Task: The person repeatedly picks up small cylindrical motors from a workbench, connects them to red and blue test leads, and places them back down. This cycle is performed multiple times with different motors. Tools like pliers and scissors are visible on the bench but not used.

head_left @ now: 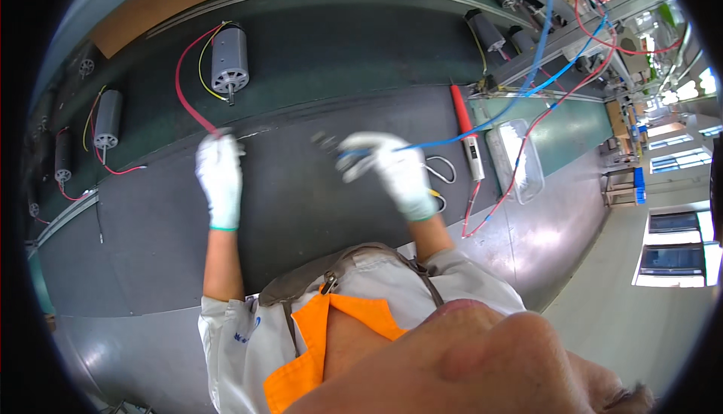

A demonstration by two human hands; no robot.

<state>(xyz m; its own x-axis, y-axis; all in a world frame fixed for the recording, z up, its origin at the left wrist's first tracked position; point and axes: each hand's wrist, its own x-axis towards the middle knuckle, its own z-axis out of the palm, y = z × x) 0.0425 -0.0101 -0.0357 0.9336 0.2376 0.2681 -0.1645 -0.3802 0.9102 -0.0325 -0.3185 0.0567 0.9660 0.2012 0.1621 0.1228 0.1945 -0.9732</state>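
Observation:
My left hand [218,169], in a white glove, is closed round the end of a red wire sleeve [192,105]. That sleeve curves up to a grey cylindrical motor [230,58], which stands on the green belt with its shaft toward me and a yellow-green wire beside it. My right hand [388,167], also gloved, is curled at the middle of the dark work surface. A blue hose [444,142] runs into it, and a small dark tool [325,141] sticks out past its fingers. Motion blurs the tool, so its kind is unclear.
Right of my right hand lies a red and white pen-shaped tool [467,134] with a red cord. Beside it is a clear plastic box [520,161]. More motors [108,119] stand at left and far right. Blue and red hoses hang across the right side. A cardboard sheet [162,3] is at the back left.

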